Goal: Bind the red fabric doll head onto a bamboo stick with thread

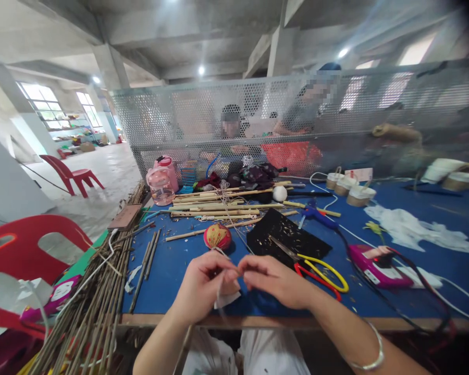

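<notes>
Currently, both hands are brought together above the front edge of the blue counter (166, 273). Between the thumb and bent fingers of the left hand (205, 286), a pale strand (221, 291) is pinched and is seen hanging below, slightly blurred. The fingertips of the right hand (277, 281) are placed right beside those of the left; whether they are closed on anything cannot be told. Beneath the left hand, a white scrap (230, 298) is partly covered.

Just beyond, a red-and-gold ball (219, 237) is set on the counter. To its right, scissors (296, 257) with one yellow and one red handle are laid partly over a black cloth (268, 229) strewn with shavings. Farther back, bamboo sticks (219, 212) are heaped near a pink jug (161, 187) and a white ball (280, 194). At the right, a blue glue gun (320, 214) and a magenta block (361, 255) with cables are seen. Along the left, a bundle of twigs (88, 307) is stacked. Behind everything, two people are partly screened by a perforated metal panel (195, 120).
</notes>
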Available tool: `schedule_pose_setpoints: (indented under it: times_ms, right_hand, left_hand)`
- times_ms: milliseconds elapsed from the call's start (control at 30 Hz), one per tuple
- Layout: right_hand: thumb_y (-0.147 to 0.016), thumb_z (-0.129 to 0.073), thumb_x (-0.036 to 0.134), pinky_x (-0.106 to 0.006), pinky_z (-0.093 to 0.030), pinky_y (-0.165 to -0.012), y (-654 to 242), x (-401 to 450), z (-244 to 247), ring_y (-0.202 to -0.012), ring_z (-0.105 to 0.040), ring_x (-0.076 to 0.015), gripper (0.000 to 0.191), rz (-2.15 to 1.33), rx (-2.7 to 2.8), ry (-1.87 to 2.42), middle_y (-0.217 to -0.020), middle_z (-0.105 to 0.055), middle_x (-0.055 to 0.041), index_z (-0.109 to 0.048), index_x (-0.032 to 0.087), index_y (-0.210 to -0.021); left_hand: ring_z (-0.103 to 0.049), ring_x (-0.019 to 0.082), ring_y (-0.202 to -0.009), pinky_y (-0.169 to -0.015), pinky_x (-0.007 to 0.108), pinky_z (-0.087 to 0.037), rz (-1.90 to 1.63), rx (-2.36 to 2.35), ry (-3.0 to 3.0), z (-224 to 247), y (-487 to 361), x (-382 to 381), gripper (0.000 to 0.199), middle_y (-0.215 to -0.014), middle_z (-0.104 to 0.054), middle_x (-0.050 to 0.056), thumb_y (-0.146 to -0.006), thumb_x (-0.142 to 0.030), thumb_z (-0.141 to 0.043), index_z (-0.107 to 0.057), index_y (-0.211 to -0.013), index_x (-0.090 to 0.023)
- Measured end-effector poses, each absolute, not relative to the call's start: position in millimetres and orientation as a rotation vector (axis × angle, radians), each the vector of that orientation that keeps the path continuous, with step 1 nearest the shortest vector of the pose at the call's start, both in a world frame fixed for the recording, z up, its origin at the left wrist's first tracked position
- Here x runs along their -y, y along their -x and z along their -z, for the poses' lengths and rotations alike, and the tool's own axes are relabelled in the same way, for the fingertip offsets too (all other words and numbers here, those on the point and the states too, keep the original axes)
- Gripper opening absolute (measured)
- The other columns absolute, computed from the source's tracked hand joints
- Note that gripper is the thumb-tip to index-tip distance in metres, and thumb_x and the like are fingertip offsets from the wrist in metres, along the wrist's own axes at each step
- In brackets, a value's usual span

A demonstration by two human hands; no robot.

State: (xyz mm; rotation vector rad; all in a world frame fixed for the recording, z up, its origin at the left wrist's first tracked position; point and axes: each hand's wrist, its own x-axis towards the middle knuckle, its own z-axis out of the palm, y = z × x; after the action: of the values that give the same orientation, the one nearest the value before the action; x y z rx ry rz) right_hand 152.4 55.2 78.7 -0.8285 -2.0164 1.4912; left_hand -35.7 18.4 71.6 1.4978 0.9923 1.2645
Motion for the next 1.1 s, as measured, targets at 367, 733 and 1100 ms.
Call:
schedule_pose_setpoints:
  times_ms: [367, 733, 1100]
  right_hand:
    - [-0.078, -0.062, 0.047, -0.016, -0.013, -0.038, -154, -47, -52, -0.039, -0.018, -0.0019, 0.035, -1.972, 1.366, 0.686, -0.045, -0.030, 0.0101, -0.054, 0.014, -0.071]
    - [-0.074, -0.062, 0.045, -0.017, -0.024, -0.037, -141, -137, -71, -0.037, -0.032, -0.0052, 0.029, -1.021, 0.835, 0.842, -0.050, -0.045, 0.0076, -0.063, 0.019, -0.086]
    - [-0.077, -0.052, 0.014, -0.023, -0.032, -0.055, -83, -117, -59, -0.057, -0.052, -0.0122, 0.018, -0.554, 2.497, 0.859, -0.065, -0.066, -0.0020, -0.069, 0.017, -0.074]
  left_hand:
    - [-0.058, 0.016, -0.071, -0.069, 0.028, -0.047, -1.169, -1.275, -1.774, -61, 46, -37, 0.026, -0.080, -0.065, 0.005, -0.076, -0.021, -0.065, -0.069, -0.102, -0.017]
    - [-0.061, 0.016, -0.075, -0.070, 0.027, -0.047, -1.137, -1.687, -1.981, -38, 49, -71, 0.013, -0.079, -0.065, 0.004, -0.080, -0.024, -0.060, -0.071, -0.080, -0.019]
    - [-0.058, 0.014, -0.077, -0.065, 0.024, -0.047, -1.647, -1.597, -1.788, -29, 62, -64, 0.012, -0.086, -0.060, 0.004, -0.078, -0.024, -0.061, -0.071, -0.081, -0.019]
